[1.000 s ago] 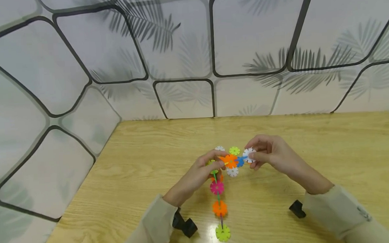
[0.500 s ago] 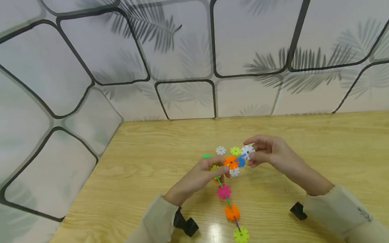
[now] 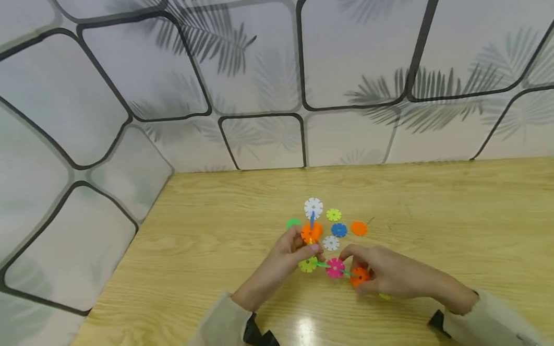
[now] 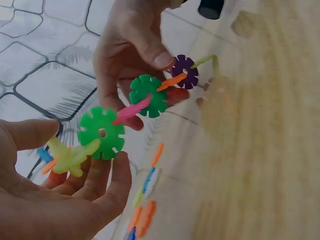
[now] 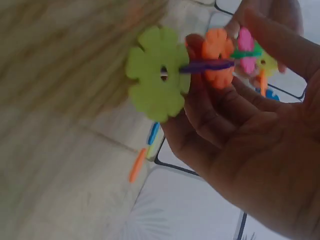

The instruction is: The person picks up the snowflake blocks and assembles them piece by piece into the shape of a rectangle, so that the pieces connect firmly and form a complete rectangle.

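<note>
Chain of notched plastic discs [image 3: 338,268], held between a person's two hands over the middle of a wood-grain table [image 3: 204,229]. It bends at a yellow-green disc [image 3: 307,265]: one stretch runs away through an orange disc [image 3: 310,235] and a blue link [image 3: 312,220] to a white disc [image 3: 313,206]; the other runs right through a pink disc [image 3: 333,267] to a second orange disc [image 3: 360,276]. Beyond this, a purple link [image 5: 207,66] joins an end disc [image 5: 157,75], yellow-green. Left hand [image 3: 281,259]: grasping the chain near the bend between thumb and fingers. Right hand [image 3: 390,271]: gripping the chain at the second orange disc. Between and beyond the hands lie loose discs: green [image 3: 293,223], yellow-green [image 3: 334,214], blue [image 3: 339,230], orange [image 3: 359,228] and white [image 3: 331,243]. Pale sleeves [image 3: 224,327] cover both forearms; black wrist devices [image 3: 268,345] show beside them. Wall panels [image 3: 257,64] with dark outlines and leaf prints stand at the far and left sides.
</note>
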The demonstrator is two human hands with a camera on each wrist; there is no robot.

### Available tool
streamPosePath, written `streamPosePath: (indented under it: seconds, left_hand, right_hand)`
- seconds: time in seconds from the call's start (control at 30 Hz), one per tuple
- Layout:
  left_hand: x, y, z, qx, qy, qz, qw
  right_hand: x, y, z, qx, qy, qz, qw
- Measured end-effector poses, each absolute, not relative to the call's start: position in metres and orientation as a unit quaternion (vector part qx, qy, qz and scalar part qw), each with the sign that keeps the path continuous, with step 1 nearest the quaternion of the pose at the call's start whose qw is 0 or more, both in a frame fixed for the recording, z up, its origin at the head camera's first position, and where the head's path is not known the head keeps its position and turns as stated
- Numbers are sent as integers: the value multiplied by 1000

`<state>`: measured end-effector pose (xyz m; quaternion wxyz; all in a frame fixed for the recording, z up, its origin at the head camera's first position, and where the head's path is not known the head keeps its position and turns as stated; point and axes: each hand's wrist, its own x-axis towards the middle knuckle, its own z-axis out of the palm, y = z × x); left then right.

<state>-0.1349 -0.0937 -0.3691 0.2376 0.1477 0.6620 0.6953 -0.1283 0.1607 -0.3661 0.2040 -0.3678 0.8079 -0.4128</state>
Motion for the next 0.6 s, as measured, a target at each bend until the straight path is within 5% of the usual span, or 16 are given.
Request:
streamPosePath:
  seconds: [0.33,0.6]
  left_hand:
    - [-126,-106,-389,143,631,692,320]
    - [-137,-115,-405,157,579,714,362]
  right_hand:
    - [-138,181,-367,-396,810,-391,184]
    - [-174,190,-366,-341,878,-326,84]
